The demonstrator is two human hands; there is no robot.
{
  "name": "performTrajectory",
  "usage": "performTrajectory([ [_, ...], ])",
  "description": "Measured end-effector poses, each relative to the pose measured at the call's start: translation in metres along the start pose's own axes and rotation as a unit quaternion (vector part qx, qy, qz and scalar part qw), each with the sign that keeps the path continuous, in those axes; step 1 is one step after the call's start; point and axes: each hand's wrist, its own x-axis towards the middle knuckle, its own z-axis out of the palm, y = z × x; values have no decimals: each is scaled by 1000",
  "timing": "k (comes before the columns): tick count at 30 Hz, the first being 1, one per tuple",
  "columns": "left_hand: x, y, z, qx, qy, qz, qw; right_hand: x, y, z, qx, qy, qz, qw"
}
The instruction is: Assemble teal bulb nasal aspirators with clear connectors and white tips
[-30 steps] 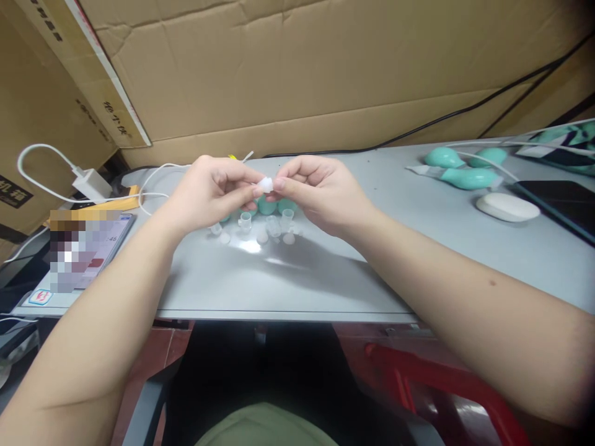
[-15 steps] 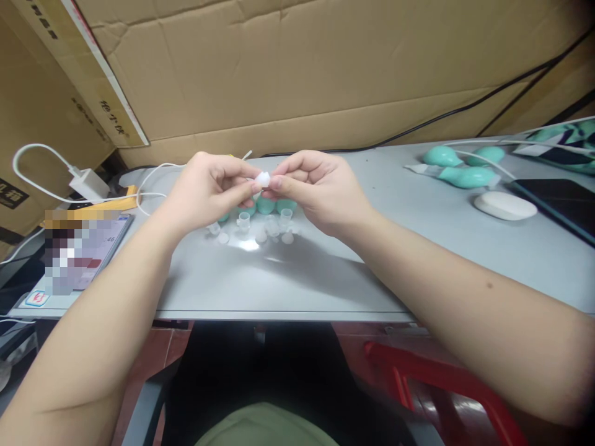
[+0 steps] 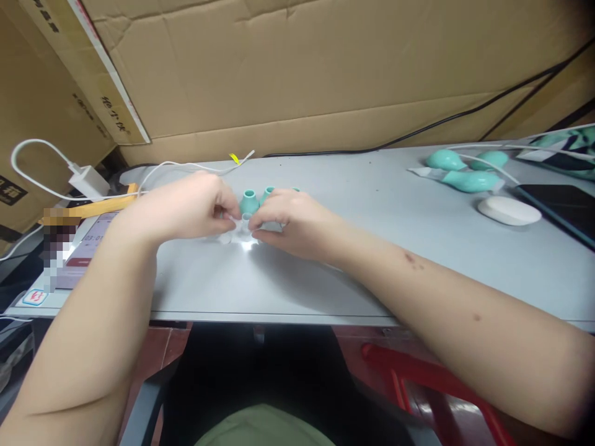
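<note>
My left hand [image 3: 199, 204] is low over the table, fingers curled and thumb pressed toward the index finger. What lies in its pinch is too small to make out. From the other side, my right hand [image 3: 297, 223] pinches with thumb and forefinger at a small clear plastic cup [image 3: 246, 221], which shows between the two hands. Next to it, under my left fingertips, is a whitish clear disc [image 3: 226, 237]. Just behind stand several teal bulb-shaped pieces with open necks, among them one teal bulb [image 3: 250, 201]; my right hand partly hides the others.
To the right lie teal balloon-like bulbs [image 3: 474, 181], a white rounded case [image 3: 509, 210] and a dark tablet or phone [image 3: 558, 210]. At left are a phone [image 3: 88, 254], a charger [image 3: 90, 181] and a white cable. Cardboard [image 3: 302, 74] walls the back.
Both hands have come down from the raised spot, where they held a small white piece together, to the clear pieces on the table. The left has shifted slightly left.
</note>
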Motion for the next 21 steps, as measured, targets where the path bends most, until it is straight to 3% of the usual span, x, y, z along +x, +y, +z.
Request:
performTrajectory([
  [3,6,4,5,44,-97,-26,994,0,-1,6,-41,-34,-10,999],
  [8,10,8,10,89,-150,-28,984,2,-4,11,-106,-90,1,990],
  [14,6,8,7,108,-108,-48,987,1,-5,11,-119,-103,-9,988],
  [19,8,0,0,81,-30,20,996,-3,2,-3,-30,-22,-25,999],
  [21,11,-5,3,92,-33,35,995,-3,7,-9,-13,6,-25,1000],
])
